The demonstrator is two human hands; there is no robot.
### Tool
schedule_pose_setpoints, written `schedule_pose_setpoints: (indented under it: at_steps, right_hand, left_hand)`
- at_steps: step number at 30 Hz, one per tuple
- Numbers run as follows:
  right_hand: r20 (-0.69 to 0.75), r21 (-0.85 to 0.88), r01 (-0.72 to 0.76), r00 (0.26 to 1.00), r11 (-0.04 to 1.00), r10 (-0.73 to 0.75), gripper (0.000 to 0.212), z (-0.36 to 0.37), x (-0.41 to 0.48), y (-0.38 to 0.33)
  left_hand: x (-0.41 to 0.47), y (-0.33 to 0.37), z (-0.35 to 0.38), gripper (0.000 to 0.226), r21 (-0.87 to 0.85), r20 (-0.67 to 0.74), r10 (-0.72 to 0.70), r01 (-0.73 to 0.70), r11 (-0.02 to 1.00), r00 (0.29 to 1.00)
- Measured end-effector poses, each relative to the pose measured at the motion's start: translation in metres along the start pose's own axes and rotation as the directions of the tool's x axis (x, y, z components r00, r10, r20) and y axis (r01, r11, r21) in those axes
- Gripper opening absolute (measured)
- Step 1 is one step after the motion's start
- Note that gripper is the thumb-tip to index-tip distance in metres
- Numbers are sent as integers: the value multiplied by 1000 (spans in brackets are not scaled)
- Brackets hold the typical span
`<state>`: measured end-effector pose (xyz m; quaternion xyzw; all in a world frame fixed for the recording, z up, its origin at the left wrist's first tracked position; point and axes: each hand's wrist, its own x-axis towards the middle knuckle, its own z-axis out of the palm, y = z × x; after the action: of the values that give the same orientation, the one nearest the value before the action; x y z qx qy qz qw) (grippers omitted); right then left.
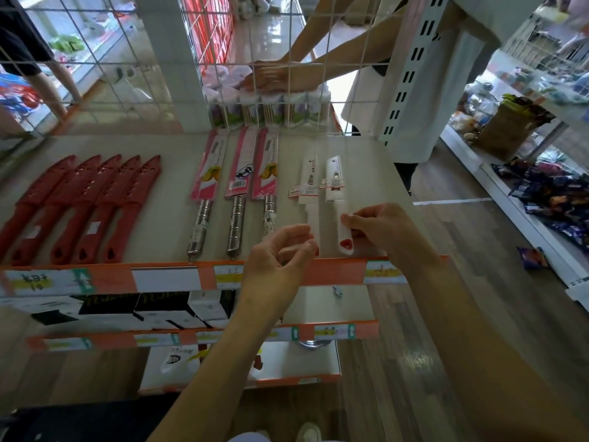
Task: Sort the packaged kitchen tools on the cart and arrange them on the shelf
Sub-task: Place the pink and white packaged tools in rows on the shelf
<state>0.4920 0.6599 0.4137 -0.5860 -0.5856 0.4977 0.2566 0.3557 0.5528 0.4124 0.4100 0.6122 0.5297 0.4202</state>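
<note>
**White knife pinched near the shelf's front edge**

The right grip (379, 228) is narrow. Its thumb and forefinger pinch the handle of a white knife (334, 173) that lies flat on the shelf (172, 193). The blade end points away from the grip, and the butt, with its red hole, sits on the near side of the fingertips by the orange front rail (334, 269).

Just left of that grip lies a second white knife (309, 180), parallel and close beside the first. The left grip (277, 260) hangs half wide at this knife's butt, fingers loosely curled and holding nothing. I cannot tell whether a fingertip touches the handle.

Further left lie three steel-handled knives in pink card sleeves (239, 167), then five red sheathed knives (89, 212), all in rows. Beyond both grips, behind a wire grid (97, 63), another person's hands (271, 78) rest on white-capped jars (271, 106).
</note>
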Motion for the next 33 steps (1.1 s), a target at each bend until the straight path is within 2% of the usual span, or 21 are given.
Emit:
schedule_pose_setpoints:
  at_steps: [6, 11, 18, 20, 23, 28, 31, 33]
  right_hand:
    - [14, -79, -6, 1000, 997, 7, 17, 3, 5, -3]
    - [-15, -312, 116, 992, 943, -127, 20, 6, 7, -3]
    - [-20, -557, 261, 945, 788, -327, 29, 8, 0, -2]
    - [-31, -603, 275, 930, 749, -366, 31, 9, -3, -1]
    - [-54, -605, 267, 926, 750, -373, 38, 10, -10, -2]
    - [-52, -662, 263, 918, 702, -393, 39, 15, -25, 1]
    - [-39, -659, 285, 911, 696, -410, 37, 21, -43, 9]
    - [-59, -642, 364, 854, 675, -517, 33, 26, -57, 18]
  left_hand:
    - [2, -3, 0, 19, 64, 15, 2, -3, 998, 1000]
    - [1, -4, 2, 21, 220, 24, 59, -63, 973, 998]
    - [2, -4, 2, 19, 265, 17, 65, -67, 962, 998]
    - [0, -5, 1, 20, 273, 17, 66, -68, 960, 998]
    - [-4, -7, -1, 23, 323, 6, 114, -109, 940, 994]
    - [-21, -11, -5, 28, 516, -27, 259, -208, 831, 966]
    - [-35, -17, -9, 30, 718, -4, 380, -262, 645, 925]
    - [-45, -22, -11, 32, 800, 19, 412, -261, 541, 911]
